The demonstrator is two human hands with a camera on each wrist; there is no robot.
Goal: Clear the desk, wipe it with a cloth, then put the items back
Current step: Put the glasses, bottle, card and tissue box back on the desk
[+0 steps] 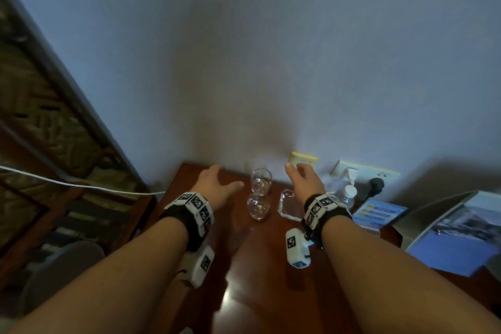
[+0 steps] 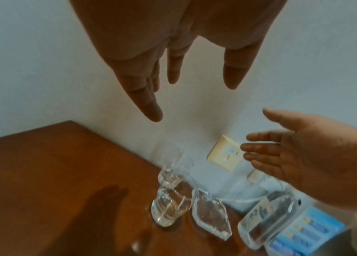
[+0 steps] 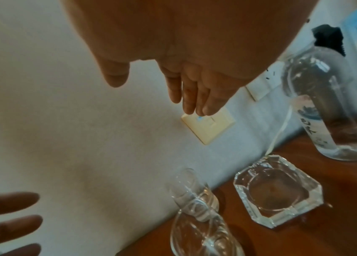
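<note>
Two clear drinking glasses stand one behind the other near the wall on the brown wooden desk (image 1: 260, 266): the near glass (image 1: 258, 206) and the far glass (image 1: 261, 179). A clear glass ashtray (image 1: 291, 207) lies to their right, then a water bottle (image 1: 346, 195). My left hand (image 1: 217, 184) hovers left of the glasses, fingers straight, holding nothing. My right hand (image 1: 305, 177) hovers above the ashtray, fingers spread and empty. The left wrist view shows the glasses (image 2: 168, 204), ashtray (image 2: 211, 213) and bottle (image 2: 265, 220) below both hands. The right wrist view shows the ashtray (image 3: 278, 190).
A blue leaflet (image 1: 379, 214) and a larger booklet (image 1: 458, 238) lie on the desk's right side. Wall sockets (image 1: 363, 171) hold a black plug (image 1: 376, 184) and a white charger. A white cable (image 1: 81, 184) runs off left. A grey chair (image 1: 62, 266) stands at lower left.
</note>
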